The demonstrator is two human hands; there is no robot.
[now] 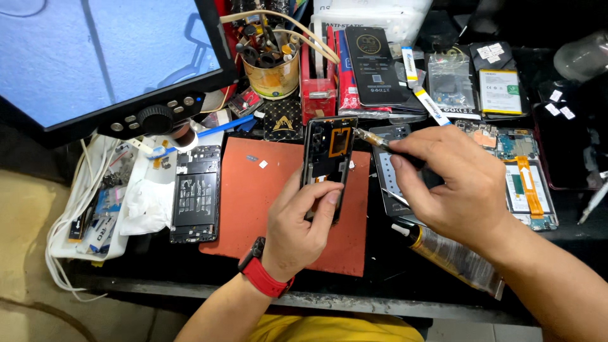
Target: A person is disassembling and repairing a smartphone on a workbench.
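I am gripping the phone frame in my left hand above the red mat, my right hand pinching tweezers against its top corner.

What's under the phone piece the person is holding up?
Under the black phone frame in the left hand lies an orange-red mat on the bench. The frame and hand cover part of the mat, so anything lying right there cannot be seen.

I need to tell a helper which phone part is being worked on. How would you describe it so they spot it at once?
Find the orange mat at the bench's centre. Above its right edge, the left hand holds a black phone frame upright. Unlike the frame lying flat beside the mat, it's lifted and bears an orange patch.
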